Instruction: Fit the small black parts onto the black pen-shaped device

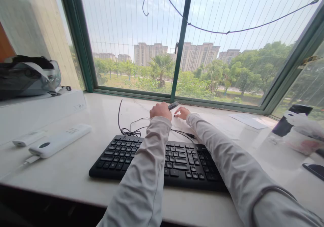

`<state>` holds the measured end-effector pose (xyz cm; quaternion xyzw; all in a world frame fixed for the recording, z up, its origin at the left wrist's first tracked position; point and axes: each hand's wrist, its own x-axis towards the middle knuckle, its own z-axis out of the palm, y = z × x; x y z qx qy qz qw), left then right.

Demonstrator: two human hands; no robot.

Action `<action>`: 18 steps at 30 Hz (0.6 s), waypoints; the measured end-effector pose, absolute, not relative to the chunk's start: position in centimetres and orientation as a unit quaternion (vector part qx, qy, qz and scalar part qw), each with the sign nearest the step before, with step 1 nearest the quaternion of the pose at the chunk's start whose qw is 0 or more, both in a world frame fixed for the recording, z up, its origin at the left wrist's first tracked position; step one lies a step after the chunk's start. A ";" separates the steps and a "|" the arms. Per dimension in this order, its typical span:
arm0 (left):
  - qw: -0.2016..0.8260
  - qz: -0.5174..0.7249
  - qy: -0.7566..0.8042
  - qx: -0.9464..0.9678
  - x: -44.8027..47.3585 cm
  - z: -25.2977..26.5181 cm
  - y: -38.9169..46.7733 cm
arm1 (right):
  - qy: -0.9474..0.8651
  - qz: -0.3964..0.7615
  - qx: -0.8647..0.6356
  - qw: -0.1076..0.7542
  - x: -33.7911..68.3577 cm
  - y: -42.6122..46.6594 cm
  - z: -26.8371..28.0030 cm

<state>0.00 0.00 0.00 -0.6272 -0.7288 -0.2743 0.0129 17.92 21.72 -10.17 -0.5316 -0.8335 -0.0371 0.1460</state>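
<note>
Watch the loose black cable (130, 132) left of centre: a sleeve (148, 173) dragging back could snag it and maybe shift the black computer keyboard (180, 166), lower centre; low sleeves might also press keys. Your left hand (160, 111), mid-frame, is fisted, fingers clamped on a slim dark handheld object (173, 105) angled up-right. Your right hand (182, 113) is just right of it, fingers curled; can't tell whether their tips pinch anything
</note>
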 end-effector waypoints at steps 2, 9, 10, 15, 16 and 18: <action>0.011 -0.273 -0.729 -0.627 0.0 0.1 -0.1 | -0.835 -0.037 -0.530 0.142 18.0 21.7 -10.2; 0.004 -0.273 -0.728 -0.629 0.0 0.1 -0.1 | -0.834 -0.039 -0.536 0.126 18.5 21.9 -10.0; 0.003 -0.275 -0.726 -0.630 0.0 0.1 -0.1 | -0.834 -0.039 -0.537 0.124 18.6 21.9 -10.0; -0.003 -0.284 -0.719 -0.634 -0.1 0.1 -0.1 | -0.833 -0.037 -0.538 0.120 18.7 21.9 -9.9; -0.003 -0.284 -0.719 -0.634 -0.1 0.1 0.0 | -0.834 -0.037 -0.538 0.121 18.7 21.8 -9.9; -0.003 -0.283 -0.720 -0.633 -0.1 0.0 0.0 | -0.834 -0.036 -0.537 0.125 18.7 21.8 -9.9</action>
